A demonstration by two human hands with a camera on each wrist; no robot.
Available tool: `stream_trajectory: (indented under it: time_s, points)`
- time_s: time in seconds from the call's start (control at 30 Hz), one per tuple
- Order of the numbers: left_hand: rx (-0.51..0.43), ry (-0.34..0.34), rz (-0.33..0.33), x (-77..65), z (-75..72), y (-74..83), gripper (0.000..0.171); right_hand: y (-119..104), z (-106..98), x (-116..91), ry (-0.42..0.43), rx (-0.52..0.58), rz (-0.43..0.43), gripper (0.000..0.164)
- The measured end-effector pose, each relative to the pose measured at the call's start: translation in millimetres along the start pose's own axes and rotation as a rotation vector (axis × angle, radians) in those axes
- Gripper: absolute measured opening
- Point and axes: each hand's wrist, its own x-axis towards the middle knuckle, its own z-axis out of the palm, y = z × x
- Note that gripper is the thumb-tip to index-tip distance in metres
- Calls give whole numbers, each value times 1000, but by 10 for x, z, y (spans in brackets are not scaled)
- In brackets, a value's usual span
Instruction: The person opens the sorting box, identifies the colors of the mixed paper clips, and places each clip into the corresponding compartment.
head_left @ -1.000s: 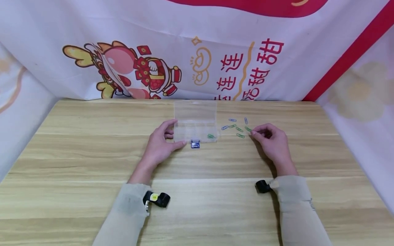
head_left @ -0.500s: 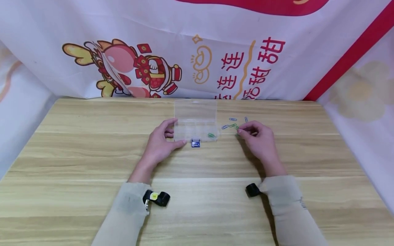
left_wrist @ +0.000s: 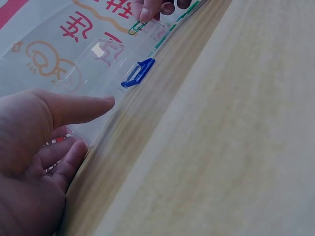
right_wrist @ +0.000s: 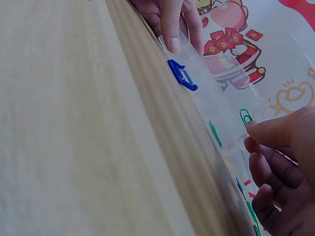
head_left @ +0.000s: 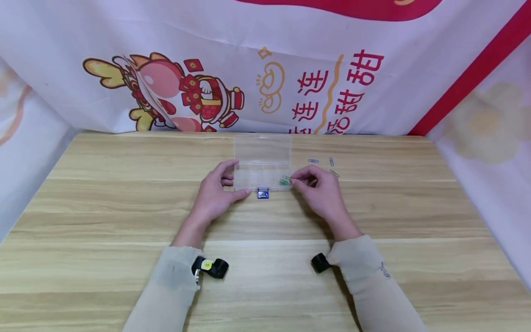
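A clear plastic divided box (head_left: 249, 176) sits near the back of the table, its clear lid (head_left: 262, 148) raised and its blue latch (head_left: 263, 193) hanging at the front. My left hand (head_left: 215, 191) grips the box's left end, thumb along the front edge and fingers at the far side. Over the right end compartment, my right hand (head_left: 317, 191) pinches a green paper clip (right_wrist: 245, 117) between thumb and forefinger. Several green paper clips (head_left: 284, 182) lie inside that compartment.
To the right of the box lie two blue paper clips, one flat (head_left: 313, 160) and one turned upright (head_left: 331, 161), with a green clip (head_left: 334, 173) near them. The right hand hides others in the head view. A printed cloth (head_left: 166, 92) hangs behind the table.
My right hand has moved left from the scattered clips to the box's right end, with a green paper clip now in its pinch. The left hand and box have stayed put.
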Motion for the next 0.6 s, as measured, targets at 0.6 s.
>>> stream_trajectory:
  time_s: [0.6]
  points:
    - [9, -5, -12, 4, 4, 12, 83, 19, 9, 8, -7, -8, 13, 8]
